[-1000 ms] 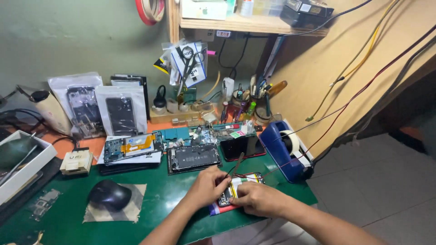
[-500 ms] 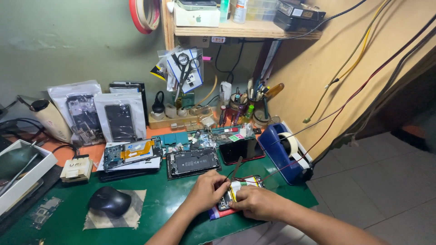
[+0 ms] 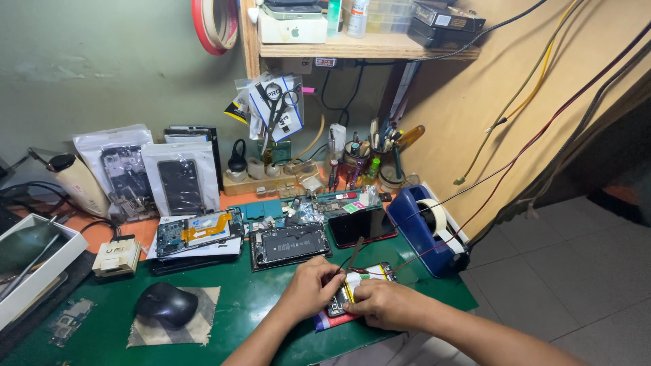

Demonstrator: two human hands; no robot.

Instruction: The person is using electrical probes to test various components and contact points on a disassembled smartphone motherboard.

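Both hands (image 3: 349, 295) on seemingly opened phone (image 3: 352, 293)

Both hands, left hand (image 3: 313, 287) and right hand (image 3: 382, 304), rest on an opened phone (image 3: 352, 293) just left of the blue tape dispenser (image 3: 424, 230), left gripping a thin tool (image 3: 352, 255).

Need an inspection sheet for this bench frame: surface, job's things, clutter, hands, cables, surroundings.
Surface: green mat over an orange desktop.
Job's things: small opened phone under both hands; thin dark tool rising from the left hand.
Clutter: opened phone, dark phone, blue tape dispenser, mouse, bagged parts, tool cup.
Hands: left hand and right hand, both on the small phone; grip on it unclear.
Cables: red and black wires across the wall; black cables at left.
Surroundings: wooden shelf, tiled floor.
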